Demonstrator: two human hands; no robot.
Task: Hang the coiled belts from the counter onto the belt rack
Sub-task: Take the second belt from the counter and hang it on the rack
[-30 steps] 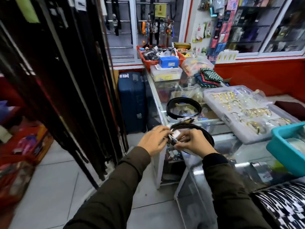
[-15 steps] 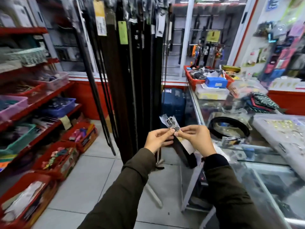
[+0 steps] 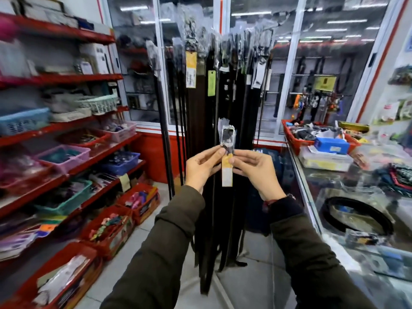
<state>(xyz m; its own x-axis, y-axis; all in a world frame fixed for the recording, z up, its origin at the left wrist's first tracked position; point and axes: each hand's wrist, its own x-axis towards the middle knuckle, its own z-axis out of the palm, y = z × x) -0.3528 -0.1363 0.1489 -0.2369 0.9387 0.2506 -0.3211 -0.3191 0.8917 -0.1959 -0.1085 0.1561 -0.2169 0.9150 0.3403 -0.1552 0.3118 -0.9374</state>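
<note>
I hold a black belt point(image 3: 227, 219) up in front of me by its buckle end. Its plastic-wrapped buckle point(image 3: 227, 135) points up and a yellow-and-white tag point(image 3: 227, 172) hangs below my fingers. My left hand point(image 3: 201, 168) and my right hand point(image 3: 256, 171) pinch it from either side, and the strap hangs straight down between my arms. Behind it stands the belt rack point(image 3: 214, 90), full of dark hanging belts with tags. One coiled black belt point(image 3: 356, 216) lies on the glass counter point(image 3: 330, 184) at the right.
Red shelves point(image 3: 66, 79) with plastic baskets line the left wall, and red crates point(image 3: 124, 224) sit on the floor under them. On the counter's far end are a red tray point(image 3: 298, 141), a blue box point(image 3: 331, 145) and a clear box. Tiled floor lies between shelves and counter.
I lifted the coiled belt off the counter and turned left toward the rack. The belt has uncoiled and hangs down; the buckle end is raised higher than half a second ago.
</note>
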